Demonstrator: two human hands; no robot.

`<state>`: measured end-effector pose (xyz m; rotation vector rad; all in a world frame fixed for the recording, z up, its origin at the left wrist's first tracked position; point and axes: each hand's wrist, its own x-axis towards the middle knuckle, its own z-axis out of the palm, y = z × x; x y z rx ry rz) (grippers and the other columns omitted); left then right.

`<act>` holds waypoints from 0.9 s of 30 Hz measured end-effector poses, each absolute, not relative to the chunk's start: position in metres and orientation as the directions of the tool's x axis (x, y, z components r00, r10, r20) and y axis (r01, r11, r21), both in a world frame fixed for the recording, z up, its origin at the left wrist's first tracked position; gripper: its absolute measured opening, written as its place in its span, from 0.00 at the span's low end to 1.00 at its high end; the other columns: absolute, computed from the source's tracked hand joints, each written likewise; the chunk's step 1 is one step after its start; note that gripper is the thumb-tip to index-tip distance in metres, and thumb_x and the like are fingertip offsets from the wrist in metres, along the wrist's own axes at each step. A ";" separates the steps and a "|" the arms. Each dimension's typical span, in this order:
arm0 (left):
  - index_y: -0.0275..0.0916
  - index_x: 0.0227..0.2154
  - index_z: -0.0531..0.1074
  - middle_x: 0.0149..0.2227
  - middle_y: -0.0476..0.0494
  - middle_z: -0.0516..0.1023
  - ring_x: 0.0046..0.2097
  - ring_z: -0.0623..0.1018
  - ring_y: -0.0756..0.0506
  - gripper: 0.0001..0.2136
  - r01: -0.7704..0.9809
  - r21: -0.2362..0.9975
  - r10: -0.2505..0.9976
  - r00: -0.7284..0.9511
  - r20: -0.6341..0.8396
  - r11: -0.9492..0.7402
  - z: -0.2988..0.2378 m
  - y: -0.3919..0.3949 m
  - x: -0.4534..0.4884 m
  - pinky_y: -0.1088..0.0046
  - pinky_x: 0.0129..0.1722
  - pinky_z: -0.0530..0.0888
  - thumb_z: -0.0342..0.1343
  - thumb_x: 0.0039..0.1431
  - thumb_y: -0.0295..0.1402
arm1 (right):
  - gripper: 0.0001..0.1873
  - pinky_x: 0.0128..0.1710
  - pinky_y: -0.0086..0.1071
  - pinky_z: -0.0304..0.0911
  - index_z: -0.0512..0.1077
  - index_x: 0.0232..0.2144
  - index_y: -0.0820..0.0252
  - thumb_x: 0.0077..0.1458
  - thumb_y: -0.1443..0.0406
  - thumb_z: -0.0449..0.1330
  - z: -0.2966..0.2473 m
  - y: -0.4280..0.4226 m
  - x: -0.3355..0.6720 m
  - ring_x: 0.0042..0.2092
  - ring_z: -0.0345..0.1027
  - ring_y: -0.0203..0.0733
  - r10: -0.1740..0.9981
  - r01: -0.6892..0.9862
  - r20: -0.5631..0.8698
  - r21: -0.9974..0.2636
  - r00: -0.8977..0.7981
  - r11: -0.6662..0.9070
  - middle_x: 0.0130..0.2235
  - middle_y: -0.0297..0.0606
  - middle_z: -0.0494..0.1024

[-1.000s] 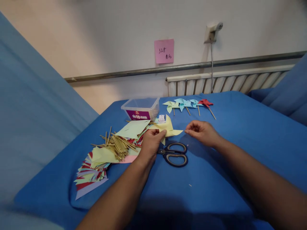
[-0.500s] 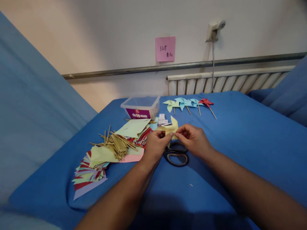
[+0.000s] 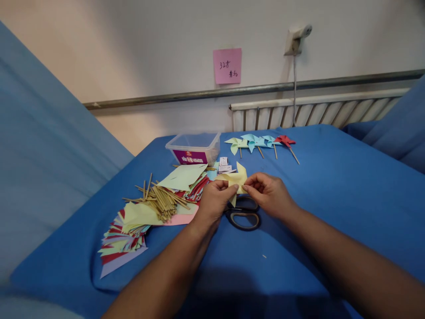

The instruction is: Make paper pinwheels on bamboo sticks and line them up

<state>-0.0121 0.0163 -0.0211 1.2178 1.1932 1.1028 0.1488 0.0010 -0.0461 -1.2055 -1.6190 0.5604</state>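
Head view: yellow paper pinwheel (image 3: 235, 178), seemingly part-folded

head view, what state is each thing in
Yellow paper pinwheel, folded, held
Left hand, pinching it
Right hand, pinching it
Scissors, flat, blades hidden
Plastic tub, upright, lidless
Four pinwheels, folded, lying in a row
Wooden sticks, loose, heaped
Pink note, stuck to wall

Scissors' (image 3: 241, 211) blades are totally hidden behind the left hand (image 3: 215, 199), the right hand's (image 3: 269, 193) fingers block part of the yellow paper pinwheel (image 3: 236, 178), the small white boxes' (image 3: 225, 169) print is way too tiny, and both forearms (image 3: 172, 266) get chopped off by the edges.
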 end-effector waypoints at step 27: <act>0.37 0.28 0.78 0.28 0.48 0.79 0.31 0.76 0.48 0.04 0.299 0.898 0.946 0.073 0.315 -0.322 -0.020 0.006 -0.010 0.75 0.32 0.70 0.60 0.50 0.31 | 0.07 0.27 0.30 0.62 0.73 0.29 0.56 0.56 0.60 0.61 -0.046 -0.005 0.142 0.28 0.68 0.37 0.885 0.475 0.462 -0.793 0.063 0.380 0.27 0.34 0.76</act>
